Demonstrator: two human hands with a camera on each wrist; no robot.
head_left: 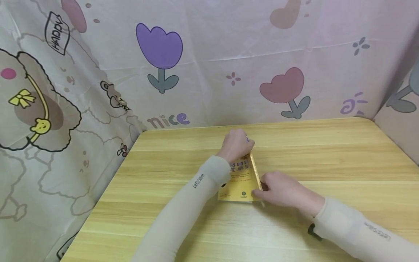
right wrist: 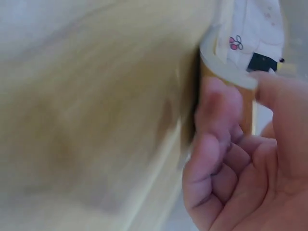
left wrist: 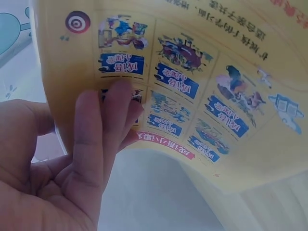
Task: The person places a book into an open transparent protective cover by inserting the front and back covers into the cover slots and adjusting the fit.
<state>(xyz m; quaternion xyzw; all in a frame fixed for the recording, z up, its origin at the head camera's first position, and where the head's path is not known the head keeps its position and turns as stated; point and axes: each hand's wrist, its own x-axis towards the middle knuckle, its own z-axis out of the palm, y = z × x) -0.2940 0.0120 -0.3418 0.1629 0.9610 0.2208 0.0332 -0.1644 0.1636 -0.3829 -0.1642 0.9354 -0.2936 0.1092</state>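
Observation:
A thin yellow book [head_left: 240, 183] with small blue-and-white pictures on its cover is held tilted over the wooden table, its right edge raised. My left hand [head_left: 236, 145] grips its far end; in the left wrist view the fingers [left wrist: 89, 139] lie on the printed cover and the thumb goes behind the edge. At the near right corner, my right hand [head_left: 281, 189] pinches the book. The right wrist view shows the book's curved edge [right wrist: 226, 70] between thumb and fingers. The left forearm hides part of the cover's left side.
The light wooden table [head_left: 157, 182] reaches back to a printed cloth [head_left: 209, 54] with tulips. Another cloth with cartoon figures [head_left: 42, 109] hangs along the left side. Both forearms wear pale sleeves [head_left: 178, 214], and a dark band shows beneath the right cuff.

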